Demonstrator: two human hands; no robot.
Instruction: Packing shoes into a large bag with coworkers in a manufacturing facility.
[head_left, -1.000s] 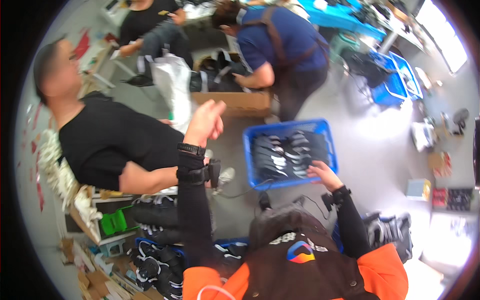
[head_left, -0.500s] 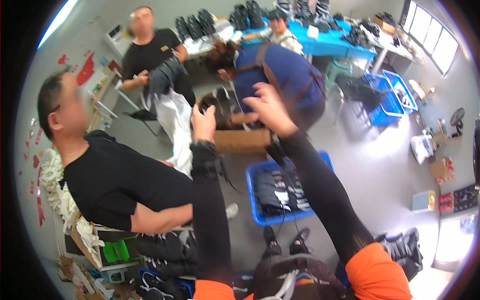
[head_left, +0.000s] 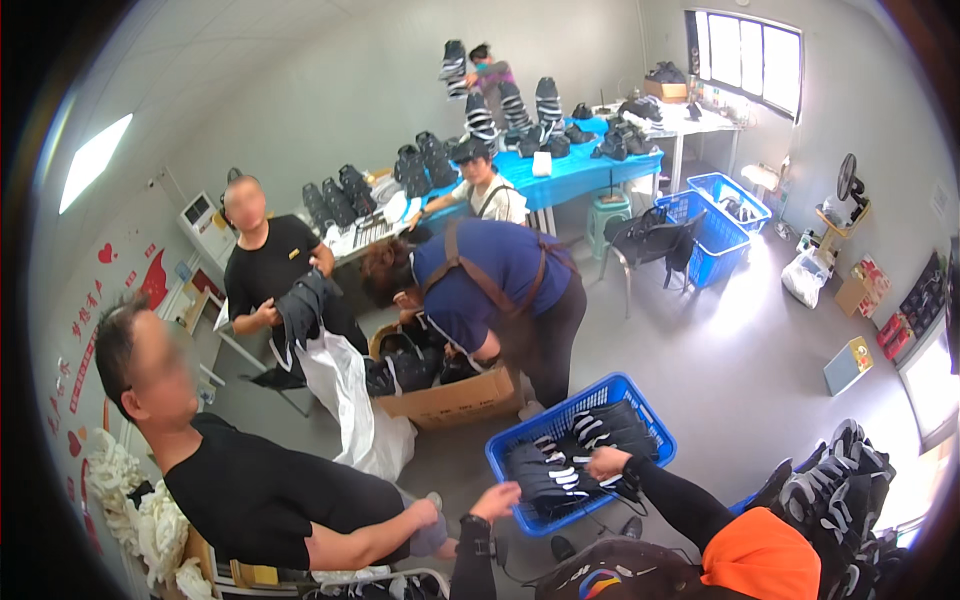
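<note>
A blue plastic basket (head_left: 663, 452) stands on the floor just ahead of my feet. Rows of nested black pieces with white edges (head_left: 545, 472), which look like shoe parts, fill it. My right hand (head_left: 607, 463) is over the basket's near right part, fingers curled, close to the pieces; whether anything is in them is hidden. Beside the basket's near left corner, my left hand (head_left: 495, 502) is open, with its fingers stretched toward the rim. Nothing shows in that hand. Both forearms wear black sleeves.
A bent-over person (head_left: 490, 275) in blue reaches into an open carton (head_left: 455, 400) beyond the basket. Two people in black stand left, one holding dark pieces and white sheeting (head_left: 350, 400). More black pieces (head_left: 835, 490) are piled at right. Behind is a blue-covered table (head_left: 590, 170).
My hands were raised forward in front of the carton with fingers spread. Now they are lower, at the basket, and the right fingers have curled. The view has shifted too.
</note>
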